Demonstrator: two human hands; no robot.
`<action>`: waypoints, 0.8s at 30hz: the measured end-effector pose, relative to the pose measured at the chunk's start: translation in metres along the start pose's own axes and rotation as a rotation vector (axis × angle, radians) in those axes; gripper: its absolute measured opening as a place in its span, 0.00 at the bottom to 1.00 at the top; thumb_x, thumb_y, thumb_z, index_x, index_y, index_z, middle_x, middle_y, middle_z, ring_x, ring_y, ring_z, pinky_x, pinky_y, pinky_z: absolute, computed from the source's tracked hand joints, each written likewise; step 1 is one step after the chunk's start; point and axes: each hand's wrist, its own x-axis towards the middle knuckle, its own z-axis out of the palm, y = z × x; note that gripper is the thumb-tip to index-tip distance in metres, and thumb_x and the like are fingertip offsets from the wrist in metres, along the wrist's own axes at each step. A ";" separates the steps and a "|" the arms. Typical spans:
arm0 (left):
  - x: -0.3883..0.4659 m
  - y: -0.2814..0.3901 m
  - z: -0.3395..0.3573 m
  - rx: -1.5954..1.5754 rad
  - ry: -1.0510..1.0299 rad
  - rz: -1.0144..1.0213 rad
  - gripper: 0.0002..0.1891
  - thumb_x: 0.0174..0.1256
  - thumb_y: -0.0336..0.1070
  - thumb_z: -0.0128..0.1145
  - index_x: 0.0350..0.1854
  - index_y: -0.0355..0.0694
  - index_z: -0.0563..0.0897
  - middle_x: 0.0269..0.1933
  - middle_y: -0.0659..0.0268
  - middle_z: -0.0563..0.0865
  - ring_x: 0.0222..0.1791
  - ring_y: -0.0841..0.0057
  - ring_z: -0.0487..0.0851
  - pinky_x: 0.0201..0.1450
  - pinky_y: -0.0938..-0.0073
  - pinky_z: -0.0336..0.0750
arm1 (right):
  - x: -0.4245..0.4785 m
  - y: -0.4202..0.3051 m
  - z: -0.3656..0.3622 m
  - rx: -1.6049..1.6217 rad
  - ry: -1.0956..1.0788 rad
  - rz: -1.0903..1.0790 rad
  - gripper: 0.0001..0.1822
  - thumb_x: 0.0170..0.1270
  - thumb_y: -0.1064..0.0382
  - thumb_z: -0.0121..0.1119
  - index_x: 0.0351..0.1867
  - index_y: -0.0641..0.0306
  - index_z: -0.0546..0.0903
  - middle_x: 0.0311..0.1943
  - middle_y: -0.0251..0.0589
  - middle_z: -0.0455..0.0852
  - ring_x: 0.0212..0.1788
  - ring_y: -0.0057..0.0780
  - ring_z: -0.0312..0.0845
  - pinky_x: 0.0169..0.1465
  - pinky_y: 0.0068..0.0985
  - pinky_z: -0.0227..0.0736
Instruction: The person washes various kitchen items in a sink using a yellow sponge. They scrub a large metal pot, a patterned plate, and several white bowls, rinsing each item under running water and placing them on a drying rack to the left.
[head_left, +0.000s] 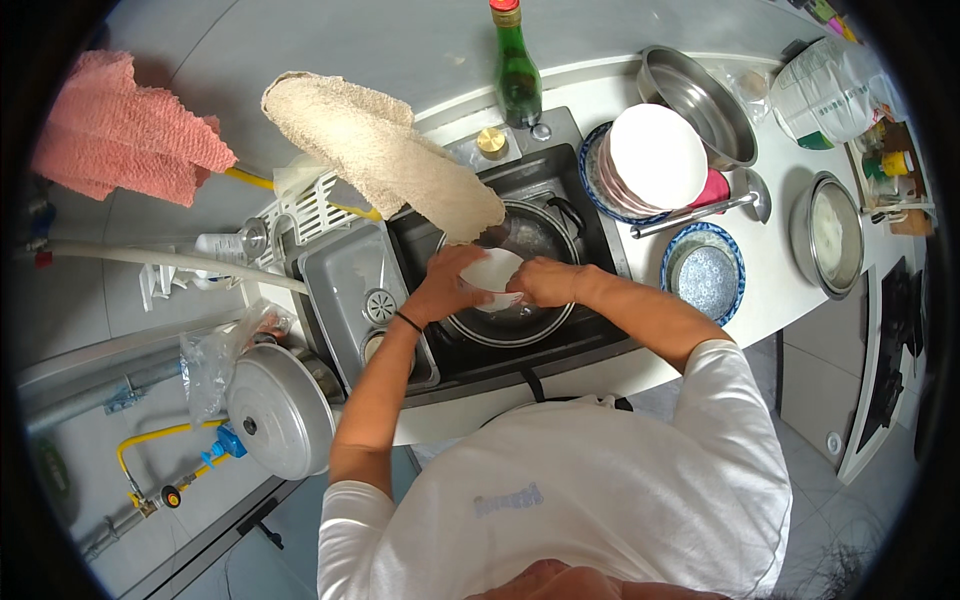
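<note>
My left hand grips the left side of a white bowl, tilted above a dark round pan that stands in the black sink. On the bowl's right rim, my right hand is closed, its fingers bent at the edge; whether it holds anything else is hidden. A small white piece with a reddish rim shows under the bowl, between the hands; whether it is part of the same bowl I cannot tell. A cream towel hangs just above my left hand and hides part of the pan.
Right of the sink stand stacked white bowls, a ladle, blue-patterned bowls, a steel basin and a steel bowl. A green bottle stands behind the sink. A grey drain basket and a lidded pot are at left.
</note>
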 end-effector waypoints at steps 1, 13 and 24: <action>-0.002 0.000 -0.007 0.127 -0.131 0.122 0.23 0.49 0.34 0.69 0.51 0.44 0.80 0.49 0.62 0.81 0.50 0.66 0.76 0.59 0.66 0.65 | -0.002 -0.003 -0.005 0.050 -0.014 -0.005 0.10 0.55 0.66 0.62 0.40 0.61 0.81 0.40 0.43 0.85 0.48 0.47 0.78 0.50 0.40 0.73; -0.012 0.002 0.032 -0.986 0.067 -0.466 0.08 0.62 0.26 0.59 0.43 0.33 0.83 0.40 0.71 0.85 0.36 0.84 0.80 0.43 0.82 0.74 | -0.025 -0.007 -0.010 0.356 0.847 0.061 0.25 0.57 0.71 0.58 0.59 0.56 0.76 0.58 0.51 0.76 0.58 0.48 0.73 0.61 0.34 0.69; 0.005 0.036 0.061 -1.126 0.485 -0.480 0.07 0.68 0.27 0.53 0.44 0.34 0.81 0.40 0.69 0.84 0.40 0.84 0.79 0.44 0.81 0.73 | 0.036 -0.038 0.013 0.018 1.109 0.200 0.15 0.64 0.56 0.55 0.49 0.57 0.80 0.57 0.53 0.73 0.60 0.57 0.65 0.64 0.45 0.60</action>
